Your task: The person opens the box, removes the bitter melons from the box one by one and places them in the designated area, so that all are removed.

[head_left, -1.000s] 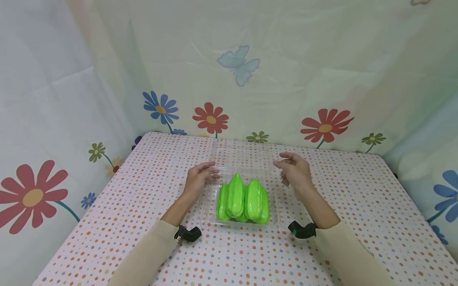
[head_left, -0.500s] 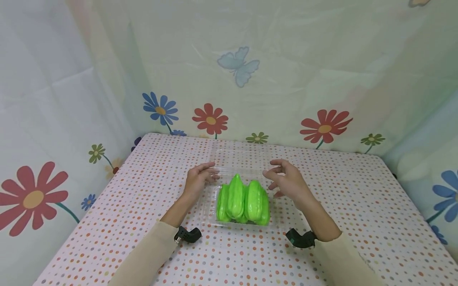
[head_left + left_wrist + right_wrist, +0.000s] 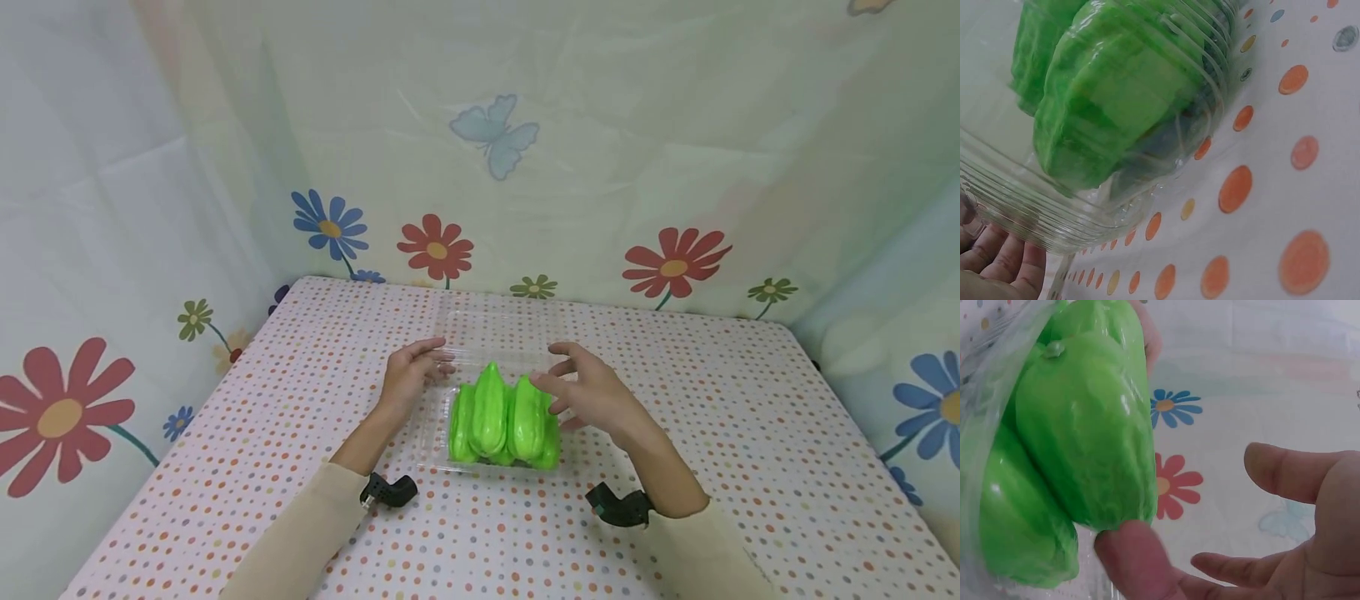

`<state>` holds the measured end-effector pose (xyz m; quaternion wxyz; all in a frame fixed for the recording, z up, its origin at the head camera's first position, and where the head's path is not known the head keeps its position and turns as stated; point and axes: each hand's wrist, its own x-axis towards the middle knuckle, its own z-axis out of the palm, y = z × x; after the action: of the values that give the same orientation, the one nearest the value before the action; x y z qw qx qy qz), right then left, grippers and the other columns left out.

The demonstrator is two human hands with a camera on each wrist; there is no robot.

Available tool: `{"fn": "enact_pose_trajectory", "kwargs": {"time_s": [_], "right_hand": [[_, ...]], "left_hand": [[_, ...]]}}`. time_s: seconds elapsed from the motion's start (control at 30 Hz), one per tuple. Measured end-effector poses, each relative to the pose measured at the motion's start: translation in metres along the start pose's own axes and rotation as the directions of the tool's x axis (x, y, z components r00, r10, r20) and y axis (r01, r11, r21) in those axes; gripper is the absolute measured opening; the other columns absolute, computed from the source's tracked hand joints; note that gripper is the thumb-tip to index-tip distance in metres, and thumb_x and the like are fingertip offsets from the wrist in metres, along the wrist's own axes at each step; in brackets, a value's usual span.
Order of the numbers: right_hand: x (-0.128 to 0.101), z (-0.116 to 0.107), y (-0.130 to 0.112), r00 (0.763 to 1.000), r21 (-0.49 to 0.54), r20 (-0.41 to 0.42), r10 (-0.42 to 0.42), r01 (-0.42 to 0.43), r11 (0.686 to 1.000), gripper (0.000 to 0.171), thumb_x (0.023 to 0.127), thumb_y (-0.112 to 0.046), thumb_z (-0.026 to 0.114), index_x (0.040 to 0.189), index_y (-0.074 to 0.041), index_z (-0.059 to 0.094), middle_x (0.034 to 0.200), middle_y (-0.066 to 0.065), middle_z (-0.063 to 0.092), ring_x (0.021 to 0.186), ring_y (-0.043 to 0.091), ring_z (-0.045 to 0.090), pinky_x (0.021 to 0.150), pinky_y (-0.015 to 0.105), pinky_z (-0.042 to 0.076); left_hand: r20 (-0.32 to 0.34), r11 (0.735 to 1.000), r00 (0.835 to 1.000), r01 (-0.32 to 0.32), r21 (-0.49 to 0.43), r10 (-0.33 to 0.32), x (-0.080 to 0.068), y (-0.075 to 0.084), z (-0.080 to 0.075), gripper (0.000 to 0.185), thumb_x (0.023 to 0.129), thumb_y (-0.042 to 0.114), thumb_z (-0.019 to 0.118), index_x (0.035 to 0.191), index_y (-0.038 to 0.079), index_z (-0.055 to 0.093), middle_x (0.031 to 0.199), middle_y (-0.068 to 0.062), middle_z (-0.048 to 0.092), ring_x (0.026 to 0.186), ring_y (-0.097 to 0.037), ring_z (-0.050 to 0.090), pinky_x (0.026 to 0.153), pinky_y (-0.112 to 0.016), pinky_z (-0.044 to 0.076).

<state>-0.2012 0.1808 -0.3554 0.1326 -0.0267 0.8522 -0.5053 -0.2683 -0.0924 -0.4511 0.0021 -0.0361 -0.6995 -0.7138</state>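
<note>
A clear plastic clamshell tray (image 3: 438, 454) sits mid-table with several bright green, ridged vegetables (image 3: 498, 412) in it. Its clear lid (image 3: 498, 321) lies open behind it. My left hand (image 3: 438, 360) rests against the tray's far left corner, fingers fairly straight; the left wrist view shows the fingers (image 3: 1004, 262) beside the ribbed tray wall (image 3: 1054, 212). My right hand (image 3: 547, 375) hovers spread over the right-hand vegetable. In the right wrist view the thumb (image 3: 1135, 556) touches the vegetable (image 3: 1085, 425) while the other fingers (image 3: 1291, 469) stay apart from it.
The table (image 3: 712, 417) has a white cloth with coloured dots. Flower-and-butterfly patterned sheets (image 3: 675, 267) wall it in at the back and on both sides. Black wrist cameras (image 3: 386, 490) sit on both forearms.
My right hand has moved left and down from beside the tray's right edge onto the right-hand vegetable. The left hand has stayed at the tray's corner.
</note>
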Motion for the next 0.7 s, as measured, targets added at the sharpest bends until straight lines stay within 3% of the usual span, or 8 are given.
{"fn": "enact_pose_trajectory", "kwargs": {"time_s": [0.27,0.43,0.7], "right_hand": [[-0.005,0.016,-0.006,0.999,-0.153,0.028,0.034,-0.030,0.988,0.082,0.096,-0.042,0.069,0.157,-0.005,0.028,0.143,0.029,0.048,0.076,0.023,0.071,0.064,0.043,0.063],[-0.003,0.026,-0.004,0.999,-0.198,0.016,0.043,-0.039,0.979,0.084,0.095,-0.041,0.072,0.155,0.000,0.029,0.129,0.028,0.057,0.063,0.022,0.069,0.058,0.039,0.062],[0.001,0.035,0.001,1.000,-0.196,-0.001,0.022,-0.022,0.980,0.081,0.091,-0.031,0.077,0.150,0.006,0.036,0.103,0.022,0.066,0.057,0.021,0.068,0.052,0.036,0.061]], "left_hand": [[0.007,1.000,1.000,0.017,0.000,-0.017,0.000,0.003,0.000,0.053,0.087,-0.009,0.050,0.139,-0.002,0.058,0.122,-0.024,0.069,0.106,-0.040,0.070,0.093,-0.059,0.053],[0.017,1.000,1.000,0.021,0.018,-0.021,-0.002,0.008,-0.001,0.054,0.089,-0.009,0.047,0.142,-0.003,0.054,0.126,-0.028,0.066,0.109,-0.044,0.067,0.095,-0.058,0.051],[0.003,1.000,1.000,0.008,0.008,-0.008,-0.018,0.033,0.004,0.052,0.087,-0.007,0.046,0.139,-0.005,0.056,0.125,-0.029,0.066,0.111,-0.046,0.066,0.097,-0.054,0.053]]}}
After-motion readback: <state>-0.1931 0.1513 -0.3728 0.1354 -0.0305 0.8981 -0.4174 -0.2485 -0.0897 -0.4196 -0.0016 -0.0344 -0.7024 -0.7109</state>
